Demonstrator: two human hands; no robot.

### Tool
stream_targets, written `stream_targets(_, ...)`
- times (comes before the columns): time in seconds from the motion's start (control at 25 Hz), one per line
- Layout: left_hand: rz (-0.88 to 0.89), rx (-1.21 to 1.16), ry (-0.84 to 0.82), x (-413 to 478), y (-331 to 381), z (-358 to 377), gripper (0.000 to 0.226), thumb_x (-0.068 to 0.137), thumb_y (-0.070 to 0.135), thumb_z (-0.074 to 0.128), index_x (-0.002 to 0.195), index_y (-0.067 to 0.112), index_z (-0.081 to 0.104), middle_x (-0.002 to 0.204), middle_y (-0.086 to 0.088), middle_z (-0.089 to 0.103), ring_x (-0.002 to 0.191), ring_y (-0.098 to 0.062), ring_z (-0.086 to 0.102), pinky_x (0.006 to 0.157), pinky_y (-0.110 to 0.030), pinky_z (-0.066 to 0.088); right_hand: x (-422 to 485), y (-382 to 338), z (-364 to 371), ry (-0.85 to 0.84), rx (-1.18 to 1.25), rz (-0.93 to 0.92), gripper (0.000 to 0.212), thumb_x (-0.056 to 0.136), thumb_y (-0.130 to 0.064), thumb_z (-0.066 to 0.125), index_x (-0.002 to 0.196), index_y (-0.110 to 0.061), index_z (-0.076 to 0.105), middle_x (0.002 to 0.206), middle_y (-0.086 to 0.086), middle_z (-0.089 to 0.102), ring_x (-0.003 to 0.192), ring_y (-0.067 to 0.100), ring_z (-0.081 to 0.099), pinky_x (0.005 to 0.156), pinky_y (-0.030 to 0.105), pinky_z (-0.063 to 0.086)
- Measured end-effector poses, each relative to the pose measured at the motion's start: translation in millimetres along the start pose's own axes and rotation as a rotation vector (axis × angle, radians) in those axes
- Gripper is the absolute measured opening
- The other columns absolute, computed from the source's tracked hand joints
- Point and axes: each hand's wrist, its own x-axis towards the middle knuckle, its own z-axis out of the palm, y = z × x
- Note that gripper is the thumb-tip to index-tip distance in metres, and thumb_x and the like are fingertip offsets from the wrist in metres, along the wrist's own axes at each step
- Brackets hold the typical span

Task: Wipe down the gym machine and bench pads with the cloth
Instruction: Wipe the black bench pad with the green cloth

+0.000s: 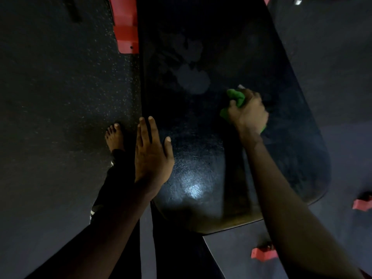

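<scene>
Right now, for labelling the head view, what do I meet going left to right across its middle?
speckled floor → bare foot → left hand → bare middle of the bench pad → right hand gripping the green cloth

1. I found the far half of the desk (201,47) bare, open for a hand to sweep.
2. The right hand (248,113), gripping the green cloth (236,97), took up the desk's right middle.
3. The left hand (151,154), fingers straight, was spread over the desk's near left edge.
4. A red bracket (125,27) stood against the far left edge; a bare foot (115,137) stood on the floor (60,97) just beside the left hand.
5. Two red frame pieces (263,253) sat low on the right, off the desk.
</scene>
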Motion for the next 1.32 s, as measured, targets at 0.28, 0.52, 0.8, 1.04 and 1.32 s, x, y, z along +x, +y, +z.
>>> stream_targets(0.28, -0.001, -0.033, -0.015, 3, -4, 7, 0.068, 0.103, 0.036, 0.037, 0.158, 0.004, 0.012, 0.164, -0.022, 0.01, 0.151, -0.031, 0.003, 0.109, -0.011, -0.024, -50, -52, 29, -0.287, 0.001, -0.517, 0.049, 0.087, -0.035, 0.062, 0.136, -0.039, 0.057, 0.142, -0.01, 0.052, 0.119, 0.022, 0.059, 0.09, 0.037, 0.05)
stream_targets(0.52, -0.014, -0.056, -0.071, 4, -8, 8, 0.071, 0.101, 0.04, 0.036, 0.159, 0.009, 0.008, 0.165, -0.019, 0.007, 0.152, -0.031, 0.009, 0.12, -0.032, 0.006, 42, -4, 12, 0.031, -0.045, -0.009, 0.045, 0.087, -0.038, 0.055, 0.13, -0.027, 0.059, 0.13, 0.006, 0.058, 0.115, 0.036, 0.06, 0.09, 0.044, 0.046)
stream_targets(0.8, -0.015, -0.062, -0.107, 7, -11, 8, 0.074, 0.102, 0.041, 0.04, 0.159, 0.007, 0.007, 0.165, -0.019, 0.004, 0.151, -0.032, 0.014, 0.12, -0.033, 0.012, -10, -112, 63, -0.209, -0.019, -0.387, 0.047, 0.088, -0.041, 0.059, 0.135, -0.035, 0.057, 0.138, -0.004, 0.055, 0.114, 0.026, 0.063, 0.091, 0.039, 0.05)
stream_targets(1.04, -0.016, -0.057, -0.13, 7, -12, 7, 0.073, 0.102, 0.042, 0.036, 0.159, 0.007, 0.008, 0.166, -0.018, 0.003, 0.152, -0.03, 0.013, 0.123, -0.038, 0.016, 24, -116, 68, -0.184, -0.034, -0.506, 0.046, 0.088, -0.042, 0.057, 0.133, -0.039, 0.059, 0.135, -0.004, 0.058, 0.115, 0.027, 0.062, 0.09, 0.04, 0.052)
stream_targets(1.32, -0.033, -0.112, -0.16, 60, -20, 4, 0.072, 0.104, 0.042, 0.035, 0.159, 0.008, 0.003, 0.166, -0.017, 0.001, 0.151, -0.032, 0.018, 0.122, -0.043, 0.019, 55, -124, 63, -0.08, -0.011, -0.227, 0.04, 0.089, -0.043, 0.058, 0.127, -0.03, 0.061, 0.125, 0.002, 0.063, 0.112, 0.031, 0.063, 0.088, 0.042, 0.049)
